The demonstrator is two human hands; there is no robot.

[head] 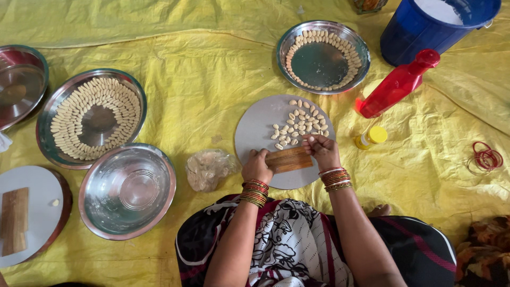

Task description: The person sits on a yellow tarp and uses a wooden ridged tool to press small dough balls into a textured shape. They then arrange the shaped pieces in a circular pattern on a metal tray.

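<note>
A round grey board [256,127] lies on the yellow sheet in front of me, with several small pale dough pieces [300,123] scattered on its far half. A ridged wooden block [288,159] rests on the board's near edge. My left hand [257,166] grips the block's left end, fingers curled over it. At the block's right end, my right hand [322,150] pinches with its fingertips pressed down; what lies beneath them is hidden. Both wrists wear stacked red and gold bangles.
A steel plate [324,57] ringed with dough pieces sits beyond the board; a fuller plate [93,117] is at left, above an empty steel bowl [127,190]. A plastic-wrapped dough lump [209,168], red bottle [397,84], small yellow-capped bottle [371,137], blue bucket [433,26], another board [29,212].
</note>
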